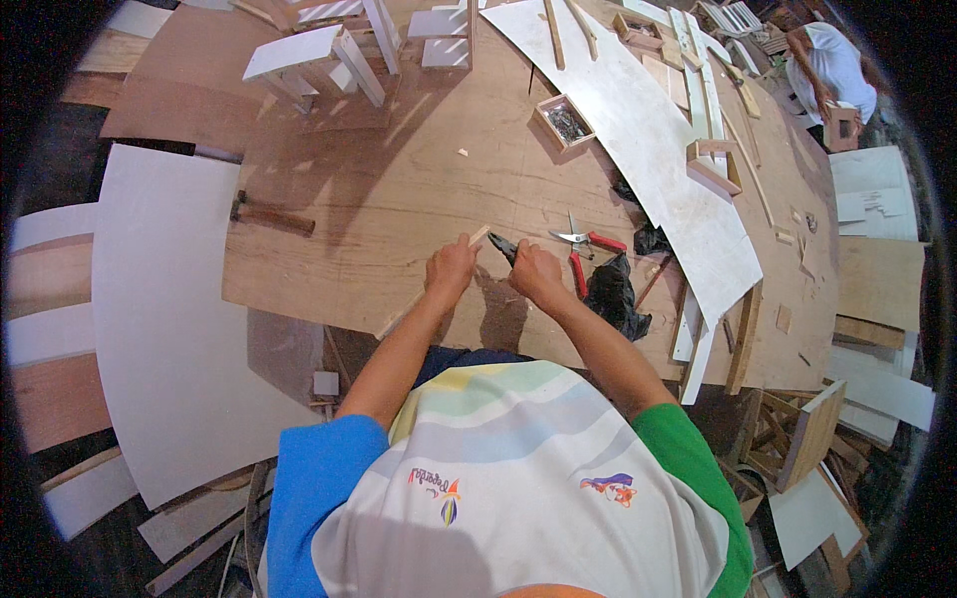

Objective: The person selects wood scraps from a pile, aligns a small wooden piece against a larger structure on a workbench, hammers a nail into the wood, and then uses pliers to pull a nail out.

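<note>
Striped in pale colours, the person's shirt [518,468] fills the lower frame, both forearms reaching out over the plywood tabletop [399,199]. Left hand [451,267] has its fingers closed round a thin wooden strip [479,235], whose pale end pokes up just beyond the knuckles. Right hand [536,274] is wrapped on dark pliers [503,245], their nose pointing at that strip end, close to it. It looks like the gripping or trimming step; next calls for steadying the strip and squeezing squarely. Red-handled snips [588,239] and a black bag [613,294] lie just right; a hammer [271,216] sits well left.
</note>
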